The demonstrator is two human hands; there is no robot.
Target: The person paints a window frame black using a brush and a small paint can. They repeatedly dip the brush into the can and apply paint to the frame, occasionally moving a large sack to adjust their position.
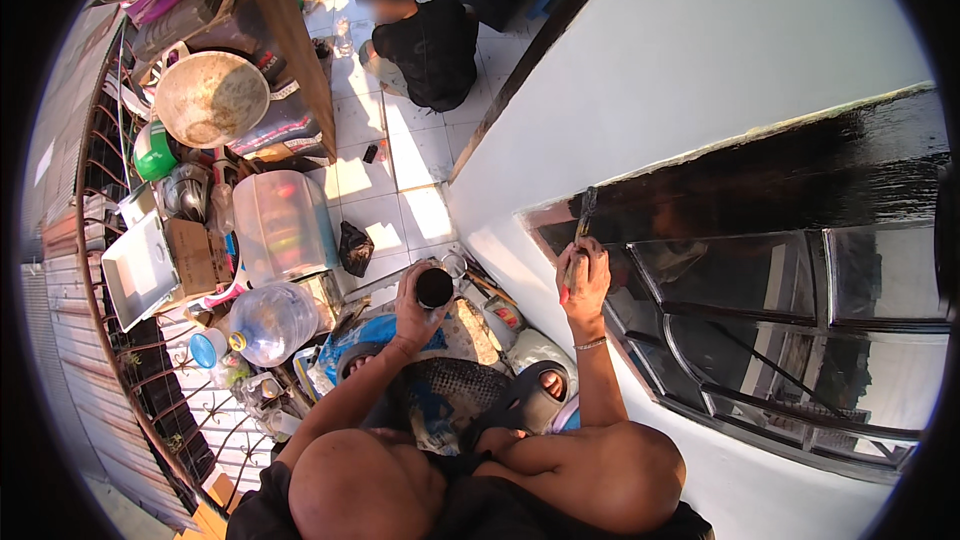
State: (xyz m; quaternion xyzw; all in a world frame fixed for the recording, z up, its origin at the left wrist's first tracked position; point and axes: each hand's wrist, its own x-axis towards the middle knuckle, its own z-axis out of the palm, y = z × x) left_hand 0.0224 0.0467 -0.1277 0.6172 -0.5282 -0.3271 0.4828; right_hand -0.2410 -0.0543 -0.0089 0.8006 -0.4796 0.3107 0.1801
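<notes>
My left hand (pixel 410 308) is wrapped round a small round container of black paint (pixel 434 287), its open top facing up. In my right hand (pixel 584 278) is a paintbrush (pixel 586 210), bristles pointing away from me. The brush head is dark and lies over the left end of a wide black window frame (pixel 730 180); whether it touches the frame I cannot tell. Glossy wet-looking black covers much of the frame, with a ragged streaky patch towards its far right. Below it are glass panes (pixel 720 270) divided by black bars.
A white wall (pixel 720 50) surrounds the frame. On the left stand a clear storage box (pixel 285 225), a large water bottle (pixel 275 323), a cardboard box (pixel 195 255) and a stained basin (pixel 210 100) beside a metal railing. Another person (pixel 430 50) crouches on the tiled floor beyond.
</notes>
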